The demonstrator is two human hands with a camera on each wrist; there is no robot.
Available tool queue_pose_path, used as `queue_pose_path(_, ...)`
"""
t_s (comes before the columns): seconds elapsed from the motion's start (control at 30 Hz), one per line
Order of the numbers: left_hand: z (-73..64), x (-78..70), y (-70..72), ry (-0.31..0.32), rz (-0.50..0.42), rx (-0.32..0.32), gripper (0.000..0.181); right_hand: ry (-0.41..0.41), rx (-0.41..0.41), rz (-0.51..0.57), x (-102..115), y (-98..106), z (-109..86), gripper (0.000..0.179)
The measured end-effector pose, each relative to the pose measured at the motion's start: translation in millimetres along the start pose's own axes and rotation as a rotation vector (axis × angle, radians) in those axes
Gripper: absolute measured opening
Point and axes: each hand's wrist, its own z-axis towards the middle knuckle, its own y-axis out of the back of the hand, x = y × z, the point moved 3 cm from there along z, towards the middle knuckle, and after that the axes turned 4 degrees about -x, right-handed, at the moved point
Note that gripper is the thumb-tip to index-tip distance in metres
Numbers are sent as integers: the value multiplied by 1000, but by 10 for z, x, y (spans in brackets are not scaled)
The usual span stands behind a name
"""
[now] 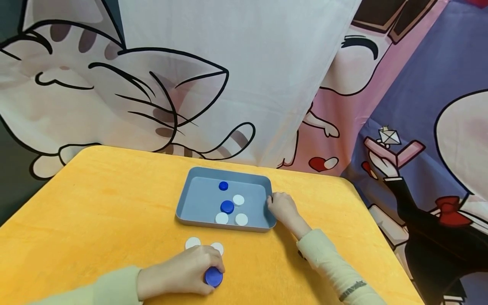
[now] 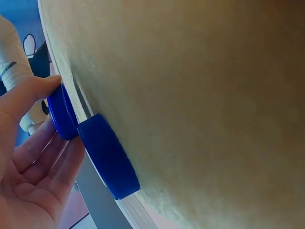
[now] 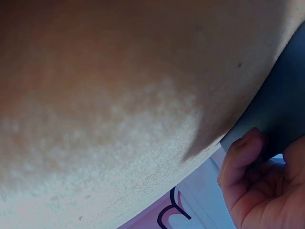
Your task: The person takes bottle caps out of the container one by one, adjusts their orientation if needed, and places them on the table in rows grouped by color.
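My left hand (image 1: 187, 271) pinches a blue bottle cap (image 1: 213, 276) near the front of the table. In the left wrist view the held cap (image 2: 63, 112) sits between thumb and fingertips, and a second blue cap (image 2: 108, 156) lies on the table beside it. That second cap is hidden in the head view. Just beyond the left hand lie two white caps (image 1: 192, 242), one partly covered by it. My right hand (image 1: 284, 211) grips the right rim of a grey-blue tray (image 1: 198, 197), its fingers curled at the edge.
Inside the tray are two blue caps (image 1: 227, 206) and three white caps (image 1: 241, 219). A yellow cloth covers the table (image 1: 114, 203). Behind it hangs a curtain (image 1: 244, 84) printed with cartoon figures.
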Motion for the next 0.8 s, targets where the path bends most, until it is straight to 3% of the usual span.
queue_pose_path(0.23, 23, 6, -26, 79, -6, 80, 22, 2, -1, 7, 4, 5, -7, 37)
queue_pose_path(0.8, 13, 20, -24, 109, -28, 108, 23, -6, 4, 14, 3, -4, -11, 37)
